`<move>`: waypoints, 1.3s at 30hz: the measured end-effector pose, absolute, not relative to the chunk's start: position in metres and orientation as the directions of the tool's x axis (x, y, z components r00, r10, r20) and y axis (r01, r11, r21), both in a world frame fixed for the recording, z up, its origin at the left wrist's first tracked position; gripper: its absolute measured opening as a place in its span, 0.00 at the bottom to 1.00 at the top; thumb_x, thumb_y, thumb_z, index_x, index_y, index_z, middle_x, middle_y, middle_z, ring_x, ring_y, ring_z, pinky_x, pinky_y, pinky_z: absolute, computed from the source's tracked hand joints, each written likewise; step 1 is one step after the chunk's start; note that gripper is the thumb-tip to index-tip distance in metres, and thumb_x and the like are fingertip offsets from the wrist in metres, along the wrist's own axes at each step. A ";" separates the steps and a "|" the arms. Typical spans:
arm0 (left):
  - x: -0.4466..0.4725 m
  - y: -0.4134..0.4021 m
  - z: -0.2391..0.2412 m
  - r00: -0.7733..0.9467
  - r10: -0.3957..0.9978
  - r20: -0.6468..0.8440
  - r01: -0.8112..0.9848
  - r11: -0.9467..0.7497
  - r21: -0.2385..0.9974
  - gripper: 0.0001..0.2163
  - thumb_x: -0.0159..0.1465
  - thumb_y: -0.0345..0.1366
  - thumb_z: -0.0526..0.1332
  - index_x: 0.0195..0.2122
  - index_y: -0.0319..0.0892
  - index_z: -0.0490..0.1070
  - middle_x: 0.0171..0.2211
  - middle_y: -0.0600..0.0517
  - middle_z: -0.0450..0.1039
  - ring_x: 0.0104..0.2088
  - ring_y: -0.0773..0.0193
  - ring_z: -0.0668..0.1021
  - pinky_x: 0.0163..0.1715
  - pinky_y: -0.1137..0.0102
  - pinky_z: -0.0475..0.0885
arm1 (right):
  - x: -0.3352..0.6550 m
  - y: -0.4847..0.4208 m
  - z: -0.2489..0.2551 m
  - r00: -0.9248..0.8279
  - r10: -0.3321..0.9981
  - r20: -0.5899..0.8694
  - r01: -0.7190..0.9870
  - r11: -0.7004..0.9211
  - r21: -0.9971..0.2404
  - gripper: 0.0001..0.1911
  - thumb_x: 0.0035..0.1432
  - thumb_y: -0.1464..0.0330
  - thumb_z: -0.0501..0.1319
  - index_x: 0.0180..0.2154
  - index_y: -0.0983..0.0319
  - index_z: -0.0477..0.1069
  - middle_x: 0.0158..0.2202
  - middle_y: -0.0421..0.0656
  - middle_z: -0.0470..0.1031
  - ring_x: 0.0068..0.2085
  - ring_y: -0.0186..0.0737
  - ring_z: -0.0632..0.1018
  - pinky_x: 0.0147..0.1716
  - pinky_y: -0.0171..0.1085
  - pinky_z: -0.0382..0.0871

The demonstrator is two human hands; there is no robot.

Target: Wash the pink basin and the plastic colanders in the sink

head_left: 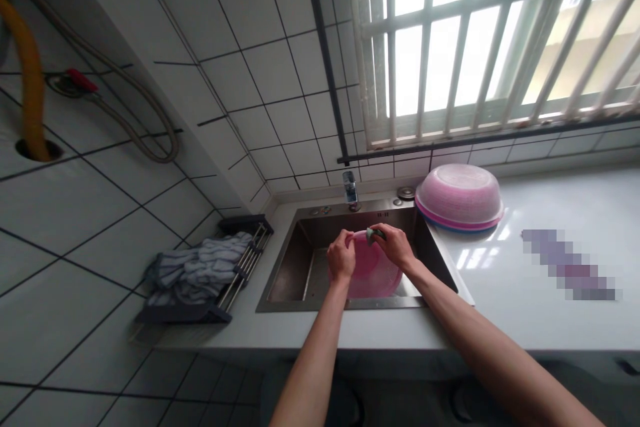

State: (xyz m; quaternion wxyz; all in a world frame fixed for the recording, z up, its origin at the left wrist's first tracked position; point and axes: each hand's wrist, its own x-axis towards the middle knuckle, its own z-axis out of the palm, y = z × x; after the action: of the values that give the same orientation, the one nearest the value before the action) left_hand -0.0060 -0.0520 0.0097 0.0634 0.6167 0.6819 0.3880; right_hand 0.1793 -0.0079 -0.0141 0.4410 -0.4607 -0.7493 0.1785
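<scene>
Over the steel sink I hold a pink plastic bowl tilted on edge. My left hand is closed on the bowl's left rim. My right hand is closed on a small green sponge, which it presses against the bowl's upper rim. Both forearms reach in from the bottom of the view.
A tap stands behind the sink. Pink and blue bowls lie stacked upside down on the white counter to the right. Left of the sink a rack holds a striped cloth. A barred window is above.
</scene>
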 end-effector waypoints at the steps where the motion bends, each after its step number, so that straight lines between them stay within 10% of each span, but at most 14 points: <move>1: -0.007 -0.052 0.009 -0.249 0.880 0.404 0.788 -0.058 0.613 0.06 0.72 0.34 0.61 0.45 0.51 0.76 0.45 0.51 0.85 0.47 0.58 0.84 0.45 0.69 0.70 | 0.181 -0.007 -0.015 -0.168 0.852 0.496 0.534 0.502 -0.681 0.11 0.67 0.68 0.64 0.49 0.54 0.80 0.48 0.43 0.85 0.48 0.46 0.85 0.49 0.40 0.76; 14: 0.000 -0.053 0.006 -0.041 0.930 0.364 0.832 -0.170 0.528 0.05 0.73 0.34 0.61 0.41 0.51 0.76 0.43 0.53 0.85 0.46 0.59 0.84 0.43 0.70 0.69 | 0.168 -0.012 -0.018 -0.345 0.812 0.472 0.627 0.573 -0.527 0.10 0.67 0.70 0.66 0.49 0.55 0.81 0.48 0.44 0.85 0.47 0.45 0.85 0.48 0.37 0.75; 24: -0.019 -0.047 0.005 -0.428 0.797 0.426 0.699 -0.007 0.716 0.05 0.69 0.30 0.62 0.42 0.48 0.73 0.41 0.52 0.84 0.43 0.59 0.84 0.43 0.70 0.71 | 0.193 0.003 -0.032 -0.032 0.905 0.424 0.631 0.347 -0.693 0.10 0.65 0.68 0.63 0.47 0.54 0.80 0.43 0.43 0.86 0.41 0.46 0.85 0.40 0.37 0.73; 39: -0.006 -0.046 -0.002 -0.057 0.923 0.381 0.716 -0.228 0.659 0.05 0.70 0.31 0.62 0.39 0.49 0.74 0.40 0.54 0.84 0.43 0.62 0.85 0.41 0.72 0.72 | 0.168 -0.010 -0.020 -0.291 0.831 0.474 0.648 0.536 -0.541 0.09 0.67 0.69 0.65 0.47 0.55 0.81 0.47 0.44 0.85 0.46 0.44 0.85 0.45 0.36 0.74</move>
State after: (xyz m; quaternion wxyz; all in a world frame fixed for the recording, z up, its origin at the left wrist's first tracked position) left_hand -0.0065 -0.0462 -0.0021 0.1293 0.6744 0.6076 0.3990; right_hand 0.1681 -0.0097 -0.0199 0.3708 -0.4657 -0.7940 0.1229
